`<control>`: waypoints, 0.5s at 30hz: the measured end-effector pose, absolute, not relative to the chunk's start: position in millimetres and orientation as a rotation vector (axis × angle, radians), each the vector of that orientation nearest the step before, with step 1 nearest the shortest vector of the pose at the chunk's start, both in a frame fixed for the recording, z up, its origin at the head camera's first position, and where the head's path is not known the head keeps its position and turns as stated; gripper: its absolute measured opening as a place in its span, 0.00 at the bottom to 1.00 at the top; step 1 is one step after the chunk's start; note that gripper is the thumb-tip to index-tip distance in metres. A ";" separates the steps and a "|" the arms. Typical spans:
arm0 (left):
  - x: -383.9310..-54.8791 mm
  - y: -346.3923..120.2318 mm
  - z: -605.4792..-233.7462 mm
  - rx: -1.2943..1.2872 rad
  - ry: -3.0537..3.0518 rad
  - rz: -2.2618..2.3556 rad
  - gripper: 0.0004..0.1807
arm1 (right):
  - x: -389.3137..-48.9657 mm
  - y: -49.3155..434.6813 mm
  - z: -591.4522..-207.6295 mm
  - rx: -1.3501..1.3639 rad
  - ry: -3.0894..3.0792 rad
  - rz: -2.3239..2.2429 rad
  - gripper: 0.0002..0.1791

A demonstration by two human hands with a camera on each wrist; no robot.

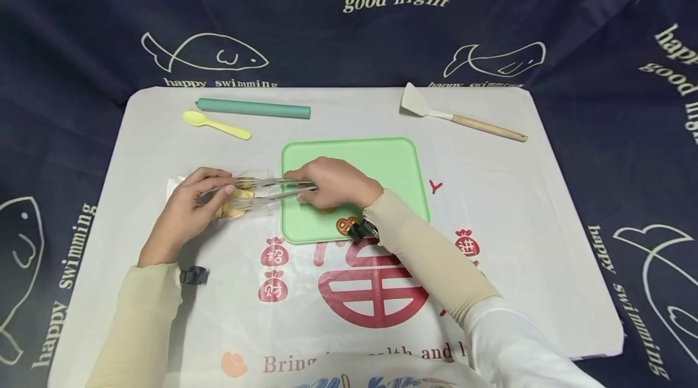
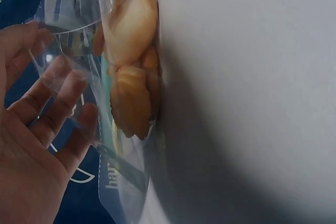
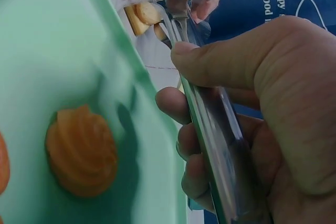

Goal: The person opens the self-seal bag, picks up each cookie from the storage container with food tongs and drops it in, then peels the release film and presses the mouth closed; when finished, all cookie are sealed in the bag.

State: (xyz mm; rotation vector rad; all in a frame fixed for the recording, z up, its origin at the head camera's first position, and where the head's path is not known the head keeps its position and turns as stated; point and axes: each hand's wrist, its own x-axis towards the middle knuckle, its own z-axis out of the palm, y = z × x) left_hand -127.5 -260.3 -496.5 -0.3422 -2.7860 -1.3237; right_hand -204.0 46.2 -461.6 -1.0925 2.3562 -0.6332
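Observation:
My left hand (image 1: 188, 209) holds the mouth of a clear plastic bag (image 2: 68, 11), its film lying over the spread fingers. Inside the bag are several golden-brown cookies (image 2: 131, 98). My right hand (image 1: 340, 182) grips metal tongs (image 3: 223, 145) along their arms, thumb on one side and fingers on the other. The tips of the tongs reach into the bag, close to the cookies; whether they touch one I cannot tell. Under the right hand lies a light green tray (image 1: 376, 157), bearing a swirled cookie (image 3: 81, 150) and a pretzel-shaped cookie (image 1: 345, 226).
A teal rod (image 1: 253, 108) and a yellow spoon (image 1: 220, 127) lie at the back left of the white-covered table (image 1: 545, 254). At the back right is a white spatula (image 1: 463, 119) with a wooden handle. Dark blue printed cloth (image 1: 349, 42) surrounds the table.

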 end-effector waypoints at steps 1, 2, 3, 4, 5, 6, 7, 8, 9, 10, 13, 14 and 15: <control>-127.7 -260.2 -496.4 -0.347 -2.782 -1.321 0.13 | -204.4 45.6 -461.6 -1.092 2.350 -0.638 0.29; -127.9 -260.1 -496.4 -0.350 -2.777 -1.319 0.13 | -204.6 45.4 -461.3 -1.086 2.343 -0.648 0.29; -128.1 -260.0 -496.6 -0.352 -2.774 -1.315 0.13 | -204.7 45.4 -461.1 -1.083 2.340 -0.654 0.29; -128.2 -259.8 -496.7 -0.351 -2.773 -1.310 0.12 | -204.7 46.0 -460.8 -1.079 2.336 -0.656 0.30; -128.4 -259.8 -497.1 -0.349 -2.773 -1.309 0.12 | -204.6 47.1 -460.2 -1.079 2.338 -0.652 0.30; -128.4 -259.7 -497.5 -0.346 -2.776 -1.308 0.12 | -204.1 48.8 -459.6 -1.080 2.345 -0.643 0.30; -128.5 -259.6 -497.8 -0.341 -2.780 -1.308 0.12 | -203.3 51.2 -458.7 -1.075 2.347 -0.639 0.30; -128.6 -259.5 -498.1 -0.336 -2.786 -1.307 0.12 | -202.4 54.4 -458.0 -1.076 2.359 -0.630 0.30; -128.6 -259.5 -498.5 -0.328 -2.795 -1.304 0.12 | -201.3 58.2 -456.8 -1.079 2.373 -0.624 0.30; -128.6 -259.4 -498.8 -0.320 -2.801 -1.303 0.13 | -199.9 63.0 -455.5 -1.081 2.385 -0.623 0.30; -128.8 -259.5 -500.0 -0.314 -2.803 -1.300 0.13 | -193.7 83.3 -452.3 -1.091 2.430 -0.634 0.30; -128.8 -259.6 -500.3 -0.321 -2.799 -1.299 0.13 | -191.0 91.9 -451.9 -1.096 2.446 -0.643 0.30; -128.8 -259.6 -500.7 -0.328 -2.793 -1.299 0.12 | -187.7 101.7 -452.0 -1.095 2.459 -0.653 0.31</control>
